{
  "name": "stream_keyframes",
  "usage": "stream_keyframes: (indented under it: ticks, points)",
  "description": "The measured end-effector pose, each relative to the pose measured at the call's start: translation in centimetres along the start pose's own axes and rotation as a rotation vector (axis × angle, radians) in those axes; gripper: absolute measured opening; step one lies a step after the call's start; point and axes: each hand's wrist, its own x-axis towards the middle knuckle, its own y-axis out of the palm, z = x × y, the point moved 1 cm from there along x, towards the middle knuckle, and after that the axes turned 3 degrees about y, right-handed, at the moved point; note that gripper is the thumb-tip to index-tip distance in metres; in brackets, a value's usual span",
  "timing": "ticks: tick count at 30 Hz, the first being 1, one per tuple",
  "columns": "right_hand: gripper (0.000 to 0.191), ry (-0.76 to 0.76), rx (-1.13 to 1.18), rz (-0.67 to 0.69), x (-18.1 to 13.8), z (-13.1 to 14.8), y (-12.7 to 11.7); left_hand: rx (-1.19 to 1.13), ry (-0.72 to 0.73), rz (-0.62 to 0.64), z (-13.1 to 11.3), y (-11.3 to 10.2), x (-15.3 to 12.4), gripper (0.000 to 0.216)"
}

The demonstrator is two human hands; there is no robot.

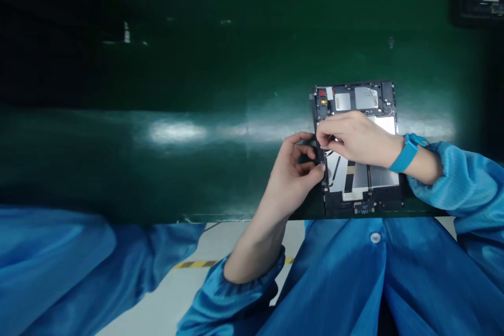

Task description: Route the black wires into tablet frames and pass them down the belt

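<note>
An opened tablet (384,176) lies on the green bench near its front edge, its inside facing up. Silver battery plates, dark flat cables and small boards show in it. My left hand (293,173) grips the tablet's left edge, with the thumb on the rim and curled fingers along the side. Over the middle of the tablet reaches my right hand (352,136), its fingertips pinched together at the left inner edge. What they pinch is hidden. A blue strap (405,156) circles my right wrist.
Another opened device (482,8) sits at the far right corner of the green bench (220,73). On the left, a person's blue garment (79,268) comes up to the bench's front edge. Yellow-and-black tape (200,264) marks the floor.
</note>
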Motion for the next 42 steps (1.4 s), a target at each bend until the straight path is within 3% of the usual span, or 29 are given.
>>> stream_keyframes:
  ticks: [7,15,22,33,42]
  points:
    - [0.024,-0.012,0.006,-0.022,0.2,-0.2,0.1,0.006,0.047,-0.03,-0.7,0.2,1.9,0.045]
    - [0.022,-0.002,0.0,-0.029,0.1,-0.3,0.1,0.004,0.063,0.004,-0.6,0.4,1.8,0.042]
    - [0.021,0.011,-0.104,-0.082,1.0,-0.7,-0.7,0.045,-0.048,0.021,-1.9,0.6,2.7,0.041]
    - [0.021,0.037,-0.069,-0.091,1.8,-1.4,-0.4,0.224,-0.025,0.096,-3.1,0.0,4.6,0.027]
    - [0.02,0.042,-0.073,-0.12,1.8,-1.3,-0.5,0.169,-0.129,0.1,-3.4,0.0,5.1,0.035]
